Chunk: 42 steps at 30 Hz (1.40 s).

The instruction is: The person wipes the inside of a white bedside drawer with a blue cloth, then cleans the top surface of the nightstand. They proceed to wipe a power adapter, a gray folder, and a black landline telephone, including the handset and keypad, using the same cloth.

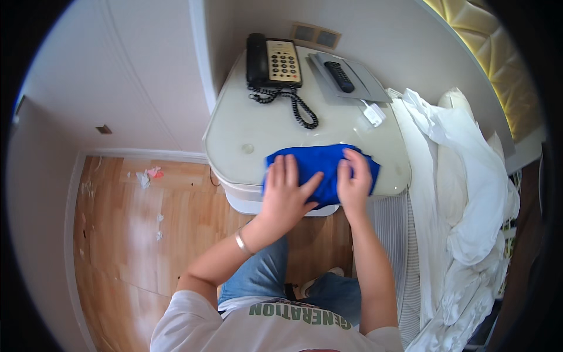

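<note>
A blue cloth [323, 165] lies folded over the front edge of a pale bedside table [228, 132] with a glossy top. My left hand [286, 189] rests flat on the cloth's left part, fingers spread, a silver bracelet on the wrist. On the right part of the cloth, my right hand [355, 180] has its thumb and fingers bent close together; whether cloth is pinched between them is not clear.
Behind the cloth stand a black corded telephone [275, 61], a grey folder [369, 81] with a remote control [339, 77] on it, and a white plug adapter [374, 114]. Rumpled white bedding [470, 176] lies right. Paper scraps [144, 178] litter the wooden floor at left.
</note>
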Motion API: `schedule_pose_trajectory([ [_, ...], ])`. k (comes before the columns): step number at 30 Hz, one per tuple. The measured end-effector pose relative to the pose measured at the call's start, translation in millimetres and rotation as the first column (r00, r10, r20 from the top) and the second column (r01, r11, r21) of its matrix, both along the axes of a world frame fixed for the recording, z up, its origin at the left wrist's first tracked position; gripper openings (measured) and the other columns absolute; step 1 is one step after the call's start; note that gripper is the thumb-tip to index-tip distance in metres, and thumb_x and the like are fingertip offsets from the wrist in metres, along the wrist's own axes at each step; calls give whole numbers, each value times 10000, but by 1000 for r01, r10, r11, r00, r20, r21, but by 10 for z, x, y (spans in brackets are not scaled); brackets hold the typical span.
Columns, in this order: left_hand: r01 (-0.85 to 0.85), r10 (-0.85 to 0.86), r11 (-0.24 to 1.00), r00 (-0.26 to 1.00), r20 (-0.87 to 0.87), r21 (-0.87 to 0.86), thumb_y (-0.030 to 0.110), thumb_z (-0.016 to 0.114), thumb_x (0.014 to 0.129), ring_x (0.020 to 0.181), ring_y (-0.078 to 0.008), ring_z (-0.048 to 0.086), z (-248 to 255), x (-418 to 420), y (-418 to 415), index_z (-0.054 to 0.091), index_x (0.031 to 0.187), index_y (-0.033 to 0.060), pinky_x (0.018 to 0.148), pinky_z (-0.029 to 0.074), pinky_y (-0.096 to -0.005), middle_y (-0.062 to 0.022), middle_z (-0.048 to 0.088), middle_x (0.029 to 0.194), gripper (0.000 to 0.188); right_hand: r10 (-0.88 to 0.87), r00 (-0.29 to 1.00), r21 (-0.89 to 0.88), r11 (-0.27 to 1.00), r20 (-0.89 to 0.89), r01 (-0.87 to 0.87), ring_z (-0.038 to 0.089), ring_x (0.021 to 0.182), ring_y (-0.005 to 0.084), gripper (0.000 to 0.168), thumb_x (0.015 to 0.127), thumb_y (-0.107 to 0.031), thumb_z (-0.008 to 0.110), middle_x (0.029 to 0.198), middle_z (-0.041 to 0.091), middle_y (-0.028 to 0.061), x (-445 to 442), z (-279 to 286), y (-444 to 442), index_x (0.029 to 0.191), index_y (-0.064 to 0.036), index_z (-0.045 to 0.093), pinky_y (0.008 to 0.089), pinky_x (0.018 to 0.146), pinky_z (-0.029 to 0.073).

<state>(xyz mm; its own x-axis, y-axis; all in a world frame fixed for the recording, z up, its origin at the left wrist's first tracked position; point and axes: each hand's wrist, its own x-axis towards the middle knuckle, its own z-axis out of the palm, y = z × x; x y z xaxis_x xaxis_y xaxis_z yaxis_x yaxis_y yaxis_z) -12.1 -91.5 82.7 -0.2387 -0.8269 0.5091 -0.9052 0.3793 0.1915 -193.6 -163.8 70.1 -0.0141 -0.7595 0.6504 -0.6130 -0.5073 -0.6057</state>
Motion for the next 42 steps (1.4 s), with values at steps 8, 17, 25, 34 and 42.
schedule_pose_trajectory([
  [8,-54,54,996,999,-5,75,541,648,792,1296,-417,426,-93,544,-142,548,1302,63,1083,333,-494,-255,451,1390,706,305,951,326,905,-47,-274,626,1016,311,286,885,-159,653,1096,667,151,322,216,-47,1136,-23,630,375,907,484],
  [17,-311,315,948,947,-60,76,487,594,848,1337,-458,353,64,1201,-201,527,1313,27,1085,259,-571,-241,386,1457,657,441,760,119,889,-478,-441,529,1173,366,481,797,-243,650,1303,562,168,1325,281,112,1232,-51,577,511,1004,382],
  [25,-48,54,991,998,-41,127,480,629,795,1313,-474,361,67,1121,-253,588,1307,254,1054,271,-630,-208,438,1419,562,400,897,-21,912,-188,-411,537,1123,379,401,808,-149,609,1252,568,203,1023,112,30,1175,9,576,444,981,413],
  [34,-176,177,971,984,3,163,343,510,916,1349,-446,365,-49,1660,-995,498,1399,169,1082,363,-485,-219,402,1465,514,453,824,23,880,-340,-475,529,1122,362,352,842,-177,605,1245,550,184,1718,201,110,1162,-31,601,465,976,394],
  [42,-145,287,925,872,-397,352,172,450,900,1031,-448,607,-188,1941,-1287,470,1382,54,890,505,-488,-266,448,1395,497,406,911,79,909,70,-410,521,1160,320,288,911,-95,514,1256,559,159,1644,39,86,1179,-14,581,394,995,409],
])
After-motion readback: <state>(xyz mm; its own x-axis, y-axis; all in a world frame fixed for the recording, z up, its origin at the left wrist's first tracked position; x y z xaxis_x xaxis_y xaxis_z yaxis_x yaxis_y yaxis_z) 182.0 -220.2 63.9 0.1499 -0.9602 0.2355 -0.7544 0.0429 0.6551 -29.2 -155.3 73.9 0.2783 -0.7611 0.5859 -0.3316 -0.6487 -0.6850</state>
